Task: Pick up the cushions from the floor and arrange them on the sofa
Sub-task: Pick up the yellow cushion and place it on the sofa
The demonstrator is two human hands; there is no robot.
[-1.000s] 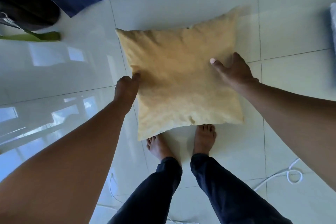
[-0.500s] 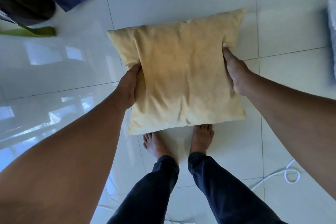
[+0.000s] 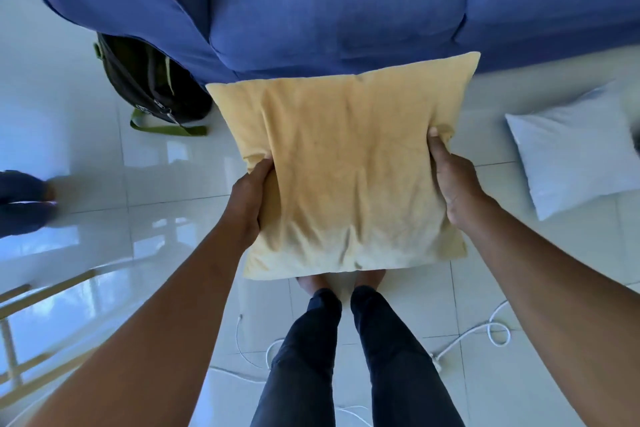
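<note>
I hold a yellow cushion in front of me, above my feet, its far edge just overlapping the front of the blue sofa. My left hand grips its left edge, thumb on top. Its right edge is pinched by my right hand. A white cushion lies on the tiled floor to the right, near the sofa's front.
A black backpack with green straps leans against the sofa's left end. White cables trail on the floor behind my feet. A wooden frame stands at lower left. A blurred dark shape sits at the left edge.
Both hands closed on the yellow cushion's sides and lifted it off the floor. My view rose, bringing the sofa, backpack and white cushion into sight.
</note>
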